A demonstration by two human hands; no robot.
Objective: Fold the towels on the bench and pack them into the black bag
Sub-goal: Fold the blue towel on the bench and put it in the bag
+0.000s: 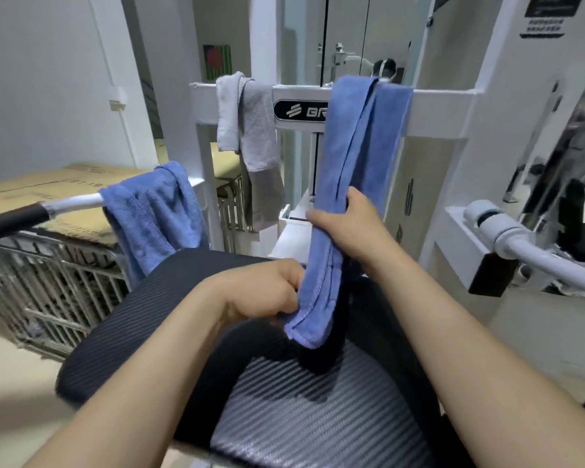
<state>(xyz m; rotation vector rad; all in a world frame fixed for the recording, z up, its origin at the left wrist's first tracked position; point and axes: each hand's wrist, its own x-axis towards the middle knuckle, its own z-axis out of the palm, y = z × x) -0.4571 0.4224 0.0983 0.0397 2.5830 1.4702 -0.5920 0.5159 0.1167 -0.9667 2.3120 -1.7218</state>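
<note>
A long blue towel (358, 136) hangs over the white crossbar (439, 106) of a gym machine and reaches down to the black padded bench (156, 312). My right hand (352, 224) grips it at mid-height. My left hand (267, 292) pinches its lower edge just above the bench. A second blue towel (156, 211) is draped over the left handle bar (48, 207). A grey towel (250, 126) hangs on the crossbar to the left. No black bag is in view.
Cardboard boxes (48, 190) lie on metal cages (48, 288) at the left. A white handle arm (534, 244) juts out at the right. The bench's ribbed seat pad (318, 417) lies right below me.
</note>
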